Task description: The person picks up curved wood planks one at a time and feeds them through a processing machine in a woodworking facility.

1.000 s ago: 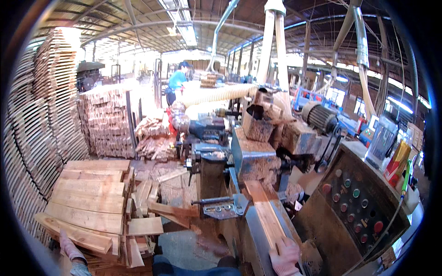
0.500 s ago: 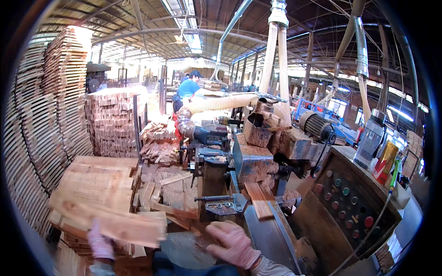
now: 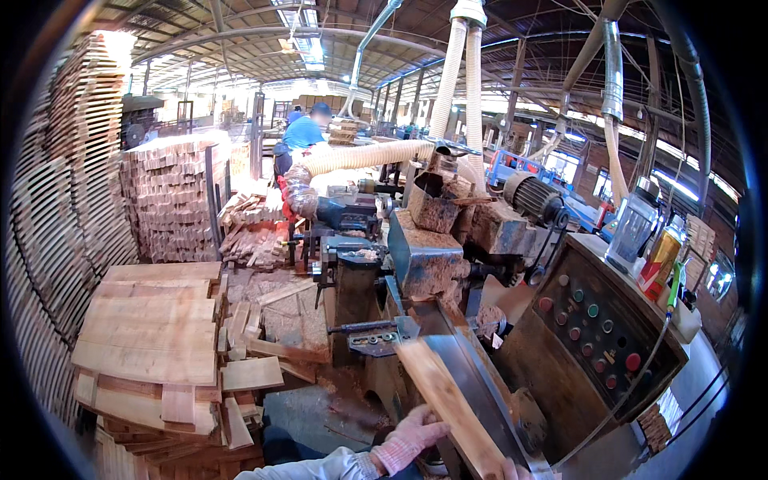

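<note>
Slanting by mach. bed (image 3: 474,368), board (image 3: 450,400) not yet under hood (image 3: 428,254); pile (image 3: 148,336) waits. L hand (image 3: 410,438) at edge, R hand (image 3: 514,471) near end; can't tell grips.

The right hand (image 3: 512,470) is mostly cut off by the near edge beside the board (image 3: 450,406), so its grip cannot be told. The board's far end is blurred; farther off, a ribbed hose (image 3: 364,157) partly hides a co-worker (image 3: 302,134).
</note>
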{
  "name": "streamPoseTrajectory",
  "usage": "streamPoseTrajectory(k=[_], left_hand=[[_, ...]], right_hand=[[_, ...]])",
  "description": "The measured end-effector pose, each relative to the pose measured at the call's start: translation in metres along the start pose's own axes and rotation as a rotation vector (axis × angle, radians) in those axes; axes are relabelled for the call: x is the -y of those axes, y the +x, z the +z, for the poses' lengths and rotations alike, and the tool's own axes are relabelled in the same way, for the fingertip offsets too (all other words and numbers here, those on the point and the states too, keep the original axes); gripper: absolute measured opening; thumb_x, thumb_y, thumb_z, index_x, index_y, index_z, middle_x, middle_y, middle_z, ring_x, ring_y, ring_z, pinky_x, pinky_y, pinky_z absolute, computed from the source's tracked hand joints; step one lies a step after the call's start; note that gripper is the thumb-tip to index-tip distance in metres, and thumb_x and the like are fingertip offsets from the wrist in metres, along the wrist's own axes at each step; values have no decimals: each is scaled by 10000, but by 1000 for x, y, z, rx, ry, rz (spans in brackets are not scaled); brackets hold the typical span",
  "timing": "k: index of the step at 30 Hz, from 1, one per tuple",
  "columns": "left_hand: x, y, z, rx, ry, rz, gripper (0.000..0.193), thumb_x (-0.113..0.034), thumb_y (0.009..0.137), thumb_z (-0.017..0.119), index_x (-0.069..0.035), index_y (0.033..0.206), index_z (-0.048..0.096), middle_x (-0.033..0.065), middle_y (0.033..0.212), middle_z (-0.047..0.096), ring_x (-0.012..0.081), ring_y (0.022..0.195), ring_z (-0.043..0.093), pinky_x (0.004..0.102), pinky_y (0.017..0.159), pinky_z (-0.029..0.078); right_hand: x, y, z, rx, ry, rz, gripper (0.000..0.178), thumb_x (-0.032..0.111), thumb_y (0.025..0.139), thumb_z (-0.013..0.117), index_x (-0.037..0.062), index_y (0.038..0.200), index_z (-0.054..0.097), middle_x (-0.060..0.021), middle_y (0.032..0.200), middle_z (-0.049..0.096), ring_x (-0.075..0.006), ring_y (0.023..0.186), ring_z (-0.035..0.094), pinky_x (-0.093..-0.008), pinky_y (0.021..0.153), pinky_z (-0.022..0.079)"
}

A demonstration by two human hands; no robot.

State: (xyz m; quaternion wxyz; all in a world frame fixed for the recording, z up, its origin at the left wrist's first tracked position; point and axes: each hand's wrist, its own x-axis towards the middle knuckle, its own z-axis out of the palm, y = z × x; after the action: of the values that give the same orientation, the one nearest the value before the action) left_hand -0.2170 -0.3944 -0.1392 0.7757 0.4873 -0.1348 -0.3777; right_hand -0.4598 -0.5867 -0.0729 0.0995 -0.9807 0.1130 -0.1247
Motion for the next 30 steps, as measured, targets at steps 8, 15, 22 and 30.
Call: streamPoseTrajectory(k=[8, 15, 22, 30], left_hand=[[-134, -121, -86, -754, 241, 996, 429, 34, 871, 680, -64, 1281, 600, 23, 1137, 591, 108, 983, 575, 291, 820, 536], [-132, -348, -323, -1784, 87, 1185, 922, -412, 968, 736, -47, 1662, 250, 146, 1713, 285, 346, 1491, 423, 531, 1250, 281], [-155, -369, -411, -1538, -468, 883, 703, -390, 947, 727, -76, 1530, 493, 107, 1503, 564, 315, 1363, 540, 514, 1089, 480], [-156, -391, -477, -1479, -375, 1058, 446, -304, 979, 734, -74, 1350, 642, 101, 1268, 713, 256, 1132, 690, 420, 878, 595]], right_hand=[[-17, 20, 47, -358, -121, 154, 848, 462, 776, 836, 161, 1506, 526, -230, 1371, 608, -437, 1133, 647, -536, 939, 543], [7, 223, 110, -566, 120, 172, 967, 346, 653, 887, 22, 1472, 490, -237, 1369, 588, -449, 1264, 575, -527, 1058, 464], [34, 286, 122, -546, 229, 10, 927, 367, 678, 885, 66, 1469, 507, -218, 1334, 585, -442, 1231, 561, -532, 1035, 465], [-24, 41, 65, -171, -182, 155, 835, 410, 798, 833, 208, 1545, 517, -174, 1408, 601, -400, 1177, 628, -515, 976, 516]])
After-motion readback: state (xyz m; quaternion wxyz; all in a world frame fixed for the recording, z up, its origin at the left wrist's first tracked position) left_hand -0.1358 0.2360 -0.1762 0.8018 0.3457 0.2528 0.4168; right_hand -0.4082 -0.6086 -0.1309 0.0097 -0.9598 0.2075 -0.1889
